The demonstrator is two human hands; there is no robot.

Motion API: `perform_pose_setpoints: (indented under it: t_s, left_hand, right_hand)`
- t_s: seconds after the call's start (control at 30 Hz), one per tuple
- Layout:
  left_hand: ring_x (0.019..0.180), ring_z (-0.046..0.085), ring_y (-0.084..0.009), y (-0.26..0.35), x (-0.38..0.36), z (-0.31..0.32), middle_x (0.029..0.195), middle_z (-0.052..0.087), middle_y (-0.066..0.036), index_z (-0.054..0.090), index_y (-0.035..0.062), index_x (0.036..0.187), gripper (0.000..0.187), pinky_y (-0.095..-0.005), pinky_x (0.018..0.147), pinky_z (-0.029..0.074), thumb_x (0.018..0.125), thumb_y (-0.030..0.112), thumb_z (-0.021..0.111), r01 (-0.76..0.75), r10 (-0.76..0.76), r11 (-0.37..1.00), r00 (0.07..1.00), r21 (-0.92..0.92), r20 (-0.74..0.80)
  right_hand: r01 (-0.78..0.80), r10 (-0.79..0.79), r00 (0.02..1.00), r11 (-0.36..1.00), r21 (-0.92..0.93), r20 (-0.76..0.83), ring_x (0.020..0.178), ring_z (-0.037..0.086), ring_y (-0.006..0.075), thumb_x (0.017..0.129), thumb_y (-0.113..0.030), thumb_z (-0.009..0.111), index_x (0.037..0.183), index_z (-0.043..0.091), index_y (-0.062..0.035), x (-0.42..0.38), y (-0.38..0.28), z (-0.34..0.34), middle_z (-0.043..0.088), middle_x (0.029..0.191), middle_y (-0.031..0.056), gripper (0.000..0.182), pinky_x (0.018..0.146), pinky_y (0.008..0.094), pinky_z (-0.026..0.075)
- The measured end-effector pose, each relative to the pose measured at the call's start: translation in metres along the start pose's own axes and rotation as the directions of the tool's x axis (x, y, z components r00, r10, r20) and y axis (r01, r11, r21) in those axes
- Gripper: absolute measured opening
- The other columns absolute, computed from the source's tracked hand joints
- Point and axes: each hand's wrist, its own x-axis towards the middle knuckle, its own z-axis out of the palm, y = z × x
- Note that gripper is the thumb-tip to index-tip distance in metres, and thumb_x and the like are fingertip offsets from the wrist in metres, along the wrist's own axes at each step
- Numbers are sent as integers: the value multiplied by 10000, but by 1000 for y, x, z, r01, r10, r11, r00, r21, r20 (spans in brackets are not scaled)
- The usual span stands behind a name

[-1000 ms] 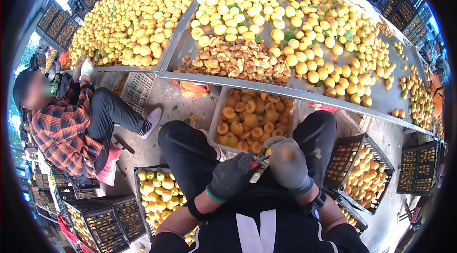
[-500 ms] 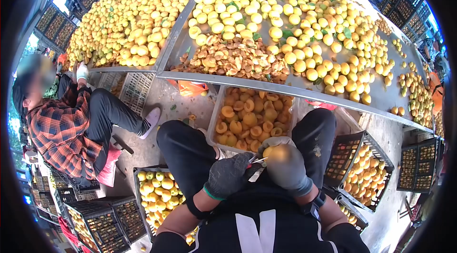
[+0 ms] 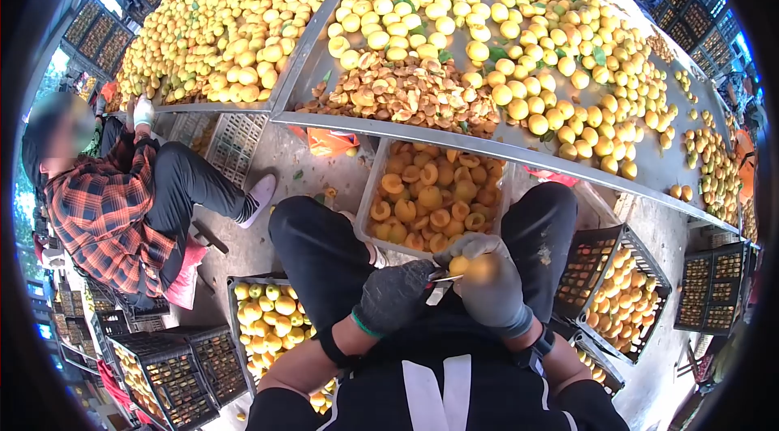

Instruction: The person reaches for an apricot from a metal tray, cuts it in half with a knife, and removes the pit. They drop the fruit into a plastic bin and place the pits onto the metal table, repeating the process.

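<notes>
Dark-gloved left hand (image 3: 393,295): closed around slim metal tool (image 3: 442,276)
Smooth yellow round fruit (image 3: 458,265): in grey-gloved right hand (image 3: 493,295), facing left hand
Tool control: best shallow and steady, right fingers clear of its tip

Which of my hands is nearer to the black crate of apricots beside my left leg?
Left. The left hand is between the black crate and the right hand, which holds an apricot farther right.
</notes>
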Motion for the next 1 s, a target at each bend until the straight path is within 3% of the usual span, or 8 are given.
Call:
perform_pose_setpoints:
  t_s: [0.07,0.13,0.23,0.53,0.77,0.83,0.9,1.0]
  left_hand:
    - [669,639,-258,-4,3,2,815,652,-107,628,76,993,235,-366,590,506,769,145,617,-15,16,998,1000,55,-3]
    - [665,637,-260,-10,4,7,813,650,-106,626,76,997,231,-365,589,505,775,138,608,-28,29,994,1000,108,-7]
    - [658,633,-257,-14,5,14,798,642,-102,622,80,994,217,-369,585,502,785,131,599,-64,76,991,992,117,-97]
    - [666,625,-278,-10,6,12,778,626,-109,616,84,970,188,-379,584,493,790,137,606,35,-34,999,997,7,-75]
    - [712,626,-325,-10,12,10,795,628,-136,612,90,982,253,-411,603,492,734,106,658,71,-71,997,997,15,-12]
    - [719,628,-327,-11,12,11,803,630,-138,613,89,988,262,-412,606,494,731,106,659,102,-103,994,994,47,20]
    - [737,634,-325,-16,13,15,824,637,-143,608,82,1012,294,-404,612,501,725,111,664,71,-73,996,997,-57,-29]
    - [752,641,-322,-15,14,16,840,641,-149,596,72,1040,340,-406,633,507,715,125,677,100,-100,995,992,-13,-74]
  right_hand:
    - [-26,27,999,998,56,-20,1055,543,221,787,17,676,1069,499,-98,1,3,6,520,1084,68,353,952,411,430]
    - [-13,17,991,1000,29,-135,1055,538,197,790,81,625,1073,488,-88,2,5,11,509,1086,64,357,888,319,458]
    - [13,-13,983,1000,-4,-185,1060,536,189,804,89,600,1083,471,-82,3,10,10,507,1095,64,352,893,313,459]
    - [45,-66,994,975,-216,-90,1065,535,187,806,79,615,1071,477,-77,8,8,4,507,1096,63,337,926,308,430]
    - [16,-37,994,980,-200,-101,1059,535,185,786,76,642,1066,478,-71,9,7,4,507,1086,59,357,930,315,428]
    - [78,-125,991,840,-537,-51,1056,532,168,778,76,651,1068,476,-64,11,6,9,510,1078,57,366,909,294,439]
    - [21,-86,988,897,-442,-129,1046,534,158,774,72,660,1068,480,-61,13,0,24,513,1078,56,369,893,281,448]
    - [-25,-24,979,971,-238,-200,1066,534,169,765,64,674,1095,481,-45,19,5,22,528,1106,79,398,920,302,442]
